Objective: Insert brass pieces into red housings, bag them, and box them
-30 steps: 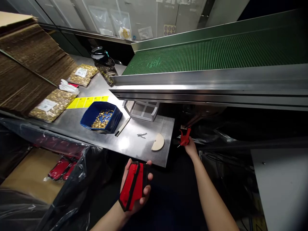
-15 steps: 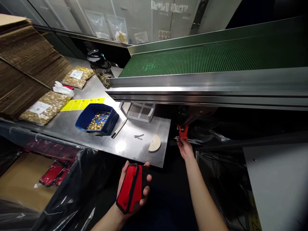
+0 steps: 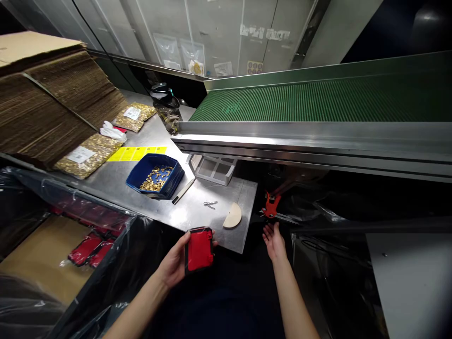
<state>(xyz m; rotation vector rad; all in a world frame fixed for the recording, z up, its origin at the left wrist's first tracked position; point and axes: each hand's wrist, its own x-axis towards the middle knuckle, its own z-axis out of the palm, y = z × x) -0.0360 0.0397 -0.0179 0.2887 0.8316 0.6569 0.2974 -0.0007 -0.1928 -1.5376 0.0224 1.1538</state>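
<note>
My left hand (image 3: 173, 264) is closed round a flat red case with black edges (image 3: 199, 250), held in front of the table's near corner. Its thumb lies along the left edge and fingertips show at the right. My right hand (image 3: 274, 240) is open with nothing in it, palm up and fingers a little apart. Just above its fingertips is an orange tool with a metal bar (image 3: 271, 206), beyond the table's right end; its exact kind I cannot tell. Near the table corner lie a pale half-round disc (image 3: 232, 215) and a small metal clipper-like tool (image 3: 211, 205).
A blue bin (image 3: 172, 181) holds small brass-coloured pieces. Beside it lies a craft-knife-like stick (image 3: 183, 190); behind stands a grey tray (image 3: 226, 178). A green conveyor (image 3: 300, 103) crosses above the table. Cardboard stacks (image 3: 67, 89) stand left, above a plastic-lined box (image 3: 45, 254) with red cases.
My right hand has let go of the orange tool and drawn back below it. My left hand has turned the red case so its broad face shows. The view has shifted somewhat.
</note>
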